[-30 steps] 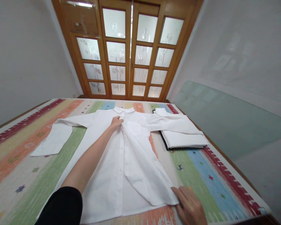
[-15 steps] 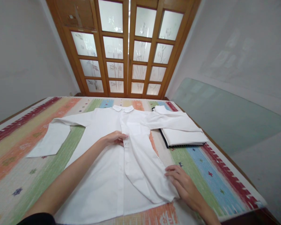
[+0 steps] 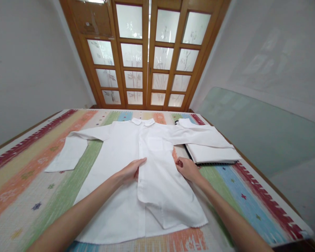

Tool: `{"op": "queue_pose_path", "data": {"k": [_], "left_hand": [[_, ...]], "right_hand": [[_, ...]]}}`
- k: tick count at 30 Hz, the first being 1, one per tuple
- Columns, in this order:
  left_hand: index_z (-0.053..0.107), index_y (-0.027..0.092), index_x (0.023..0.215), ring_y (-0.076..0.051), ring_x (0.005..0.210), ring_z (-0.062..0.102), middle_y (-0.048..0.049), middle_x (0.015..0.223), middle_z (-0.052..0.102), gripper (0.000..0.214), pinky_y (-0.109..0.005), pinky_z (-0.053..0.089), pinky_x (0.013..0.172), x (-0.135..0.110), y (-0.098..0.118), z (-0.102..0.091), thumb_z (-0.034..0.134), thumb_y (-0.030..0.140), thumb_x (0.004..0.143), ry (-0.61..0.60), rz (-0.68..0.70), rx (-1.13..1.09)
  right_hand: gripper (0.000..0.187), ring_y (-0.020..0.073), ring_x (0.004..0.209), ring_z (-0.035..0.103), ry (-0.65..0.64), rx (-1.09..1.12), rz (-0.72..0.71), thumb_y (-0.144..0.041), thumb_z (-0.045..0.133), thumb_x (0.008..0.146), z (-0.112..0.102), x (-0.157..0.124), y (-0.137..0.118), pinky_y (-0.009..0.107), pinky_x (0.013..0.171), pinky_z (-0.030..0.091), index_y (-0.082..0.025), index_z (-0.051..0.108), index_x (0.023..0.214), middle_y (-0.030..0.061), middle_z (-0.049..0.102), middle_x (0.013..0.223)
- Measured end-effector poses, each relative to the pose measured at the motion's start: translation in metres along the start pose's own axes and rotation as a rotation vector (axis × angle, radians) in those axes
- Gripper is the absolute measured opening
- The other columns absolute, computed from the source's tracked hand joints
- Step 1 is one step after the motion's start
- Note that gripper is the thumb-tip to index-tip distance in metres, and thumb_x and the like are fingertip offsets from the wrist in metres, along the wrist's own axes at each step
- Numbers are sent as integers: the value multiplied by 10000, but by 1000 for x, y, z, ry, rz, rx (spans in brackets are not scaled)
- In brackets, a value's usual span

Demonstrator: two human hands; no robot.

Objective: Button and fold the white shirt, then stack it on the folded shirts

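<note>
A white long-sleeved shirt (image 3: 120, 150) lies spread front side up, its collar at the far end and its sleeves out to both sides. My left hand (image 3: 132, 169) pinches the edge of the front placket near the middle of the shirt. At the shirt's right side edge, below the sleeve, my right hand (image 3: 185, 167) has thumb and fingers closed on the cloth. The lower right front panel is rumpled, with its bottom corner folded up off the layer beneath.
Beneath the shirt is a striped, patterned cloth (image 3: 42, 206) covering the table. A folded white garment with a black edge (image 3: 212, 154) lies at the right, partly under the right sleeve. Wooden doors with glass panes (image 3: 149, 70) stand beyond; walls flank both sides.
My right hand has moved from the shirt's lower right corner up to its side edge and closed there. The right front panel lies flatter. My left hand still holds the placket.
</note>
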State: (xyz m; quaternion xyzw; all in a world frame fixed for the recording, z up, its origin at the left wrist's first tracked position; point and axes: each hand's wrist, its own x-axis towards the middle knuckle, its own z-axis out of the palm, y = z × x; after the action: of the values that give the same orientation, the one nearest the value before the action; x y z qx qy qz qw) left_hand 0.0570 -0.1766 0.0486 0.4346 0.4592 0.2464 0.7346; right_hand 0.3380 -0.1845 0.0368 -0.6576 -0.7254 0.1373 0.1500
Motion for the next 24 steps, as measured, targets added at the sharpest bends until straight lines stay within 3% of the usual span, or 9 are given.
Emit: {"op": "queue_pose_path", "data": {"k": [3,6,13,18,24], "left_hand": [[576,152,774,-72,348,376,44,468,505,405,-208,221,331,-13,-9,2,711,529,712,-64,-4,169],[564,157,730,-69,319,350,49,442,492,382,-218,204,316,-21,-12,0,743,490,681,-53,4,332],[591,154,730,-65,292,302,64,384,452,298,-209,162,303,-25,-7,-15,691,434,713,-64,-36,349],[578,149,768,-58,308,330,62,447,494,294,-195,218,307,-26,-10,-28,689,409,686,8,-1,355],[560,156,744,-73,346,383,53,487,499,396,-198,269,321,-34,-10,-34,698,519,667,-42,-2,502]], "right_hand": [[116,164,726,600,-15,-17,-3,-193,541,822,3,1,-3,250,646,358,-171,655,812,49,694,794],[122,162,728,598,-45,-11,-11,-156,530,821,5,2,-5,248,652,357,-163,651,802,55,693,790],[94,159,729,582,-69,-13,-23,-180,536,823,9,3,-8,248,635,333,-165,628,812,48,677,793],[146,160,748,574,-68,-95,-45,-201,476,886,10,4,-7,254,640,312,-168,594,807,60,669,821],[168,165,750,579,-15,-72,42,-216,462,898,3,3,7,253,644,321,-168,575,784,67,666,799]]}}
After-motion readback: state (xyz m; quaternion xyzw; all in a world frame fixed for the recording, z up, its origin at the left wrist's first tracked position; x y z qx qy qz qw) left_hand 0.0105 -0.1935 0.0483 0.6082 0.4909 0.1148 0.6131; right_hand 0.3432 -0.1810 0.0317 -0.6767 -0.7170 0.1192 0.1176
